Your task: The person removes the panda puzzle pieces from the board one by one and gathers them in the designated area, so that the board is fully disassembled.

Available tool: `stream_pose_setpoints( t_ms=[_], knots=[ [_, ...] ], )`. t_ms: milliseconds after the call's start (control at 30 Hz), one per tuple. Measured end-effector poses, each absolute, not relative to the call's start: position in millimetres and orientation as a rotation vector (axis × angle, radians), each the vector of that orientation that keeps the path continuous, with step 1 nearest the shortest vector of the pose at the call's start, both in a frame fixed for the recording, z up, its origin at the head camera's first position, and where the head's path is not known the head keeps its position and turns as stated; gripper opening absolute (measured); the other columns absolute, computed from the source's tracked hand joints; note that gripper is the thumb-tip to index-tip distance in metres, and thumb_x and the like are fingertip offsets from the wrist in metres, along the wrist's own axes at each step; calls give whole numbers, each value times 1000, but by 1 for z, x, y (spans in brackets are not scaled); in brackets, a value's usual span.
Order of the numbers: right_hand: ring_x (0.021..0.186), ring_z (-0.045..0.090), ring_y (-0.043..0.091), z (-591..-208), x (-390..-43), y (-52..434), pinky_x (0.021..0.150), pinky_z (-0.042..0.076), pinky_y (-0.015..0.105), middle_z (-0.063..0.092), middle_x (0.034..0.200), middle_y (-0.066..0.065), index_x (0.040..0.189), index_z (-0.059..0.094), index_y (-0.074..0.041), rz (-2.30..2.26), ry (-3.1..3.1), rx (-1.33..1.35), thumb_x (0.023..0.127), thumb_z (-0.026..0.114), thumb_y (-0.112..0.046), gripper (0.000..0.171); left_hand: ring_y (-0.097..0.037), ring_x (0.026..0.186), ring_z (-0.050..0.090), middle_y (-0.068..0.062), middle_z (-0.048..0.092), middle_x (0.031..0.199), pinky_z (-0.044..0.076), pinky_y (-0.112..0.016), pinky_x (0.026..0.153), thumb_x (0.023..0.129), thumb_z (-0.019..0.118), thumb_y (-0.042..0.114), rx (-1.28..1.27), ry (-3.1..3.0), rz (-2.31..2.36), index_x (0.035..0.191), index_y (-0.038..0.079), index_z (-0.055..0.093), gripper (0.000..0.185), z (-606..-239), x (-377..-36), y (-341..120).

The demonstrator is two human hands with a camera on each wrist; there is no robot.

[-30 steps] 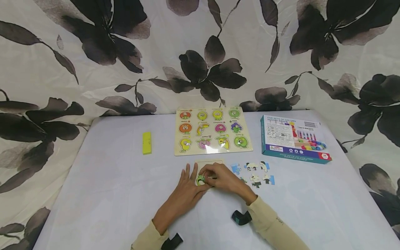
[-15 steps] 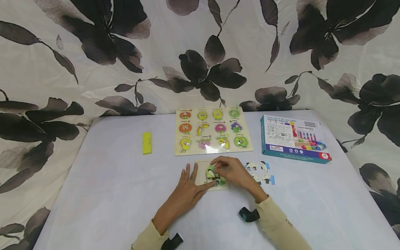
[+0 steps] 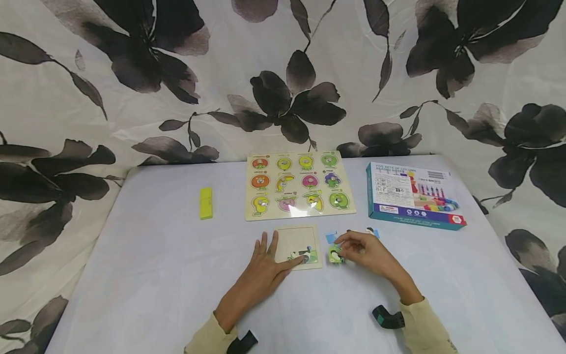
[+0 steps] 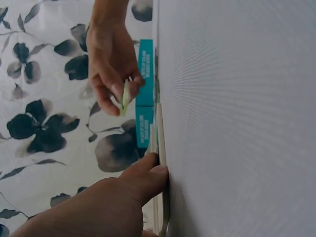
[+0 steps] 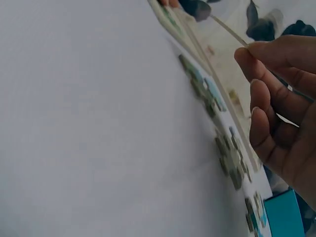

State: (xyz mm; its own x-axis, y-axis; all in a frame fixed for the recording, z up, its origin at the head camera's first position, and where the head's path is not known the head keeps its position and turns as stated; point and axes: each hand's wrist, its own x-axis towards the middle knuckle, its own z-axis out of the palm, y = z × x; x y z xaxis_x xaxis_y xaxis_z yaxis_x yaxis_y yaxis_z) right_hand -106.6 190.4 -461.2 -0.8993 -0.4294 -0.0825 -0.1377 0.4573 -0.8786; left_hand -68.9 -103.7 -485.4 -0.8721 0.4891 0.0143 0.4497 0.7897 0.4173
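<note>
My left hand point(image 3: 261, 273) rests with fingers spread at the left side of a small wooden puzzle tray point(image 3: 292, 236). Its thumb reaches over the tray's lower edge onto the joined green-and-black puzzle pieces point(image 3: 312, 254) there; the upper part of the tray is bare wood. To the right of the tray, my right hand point(image 3: 369, 251) pinches a green puzzle piece point(image 3: 334, 254) between thumb and fingertips. In the left wrist view this piece point(image 4: 126, 96) is held up off the table; in the right wrist view it shows as a thin edge point(image 5: 229, 29).
Loose panda puzzle pieces point(image 3: 330, 238) lie right of the tray, partly hidden under my right hand. Behind stand a wooden fruit board point(image 3: 271, 169) and a teal-edged toy box point(image 3: 415, 194). A yellow block point(image 3: 205, 203) lies at the left. Floral cloth point(image 3: 177, 128) hangs behind the table.
My right hand has lifted the green piece out of the tray and carried it right, over the loose pieces. The left hand has stayed on the tray.
</note>
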Motion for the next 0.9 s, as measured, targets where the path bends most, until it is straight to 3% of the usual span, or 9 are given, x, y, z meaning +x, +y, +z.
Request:
stream_pose_setpoints(
  t_ms=[567, 900],
  knots=[
    [72, 54, 10, -467, -85, 211, 65, 46, 21, 64, 85, 4, 109, 67, -5, -1353, 2249, -485, 89, 67, -9, 21, -57, 138, 5, -34, 15, 152, 11, -65, 111, 96, 57, 27, 742, 2872, 628, 135, 44, 52, 42, -485, -70, -102],
    [68, 52, 8, -470, -81, 209, 61, 45, 21, 63, 80, -2, 105, 69, -10, -1286, 2314, -559, 87, 69, -10, 18, -57, 138, 5, -33, 15, 152, 11, -65, 111, 96, 58, 27, 735, 2868, 624, 135, 44, 52, 43, -485, -69, -102]
  ],
)
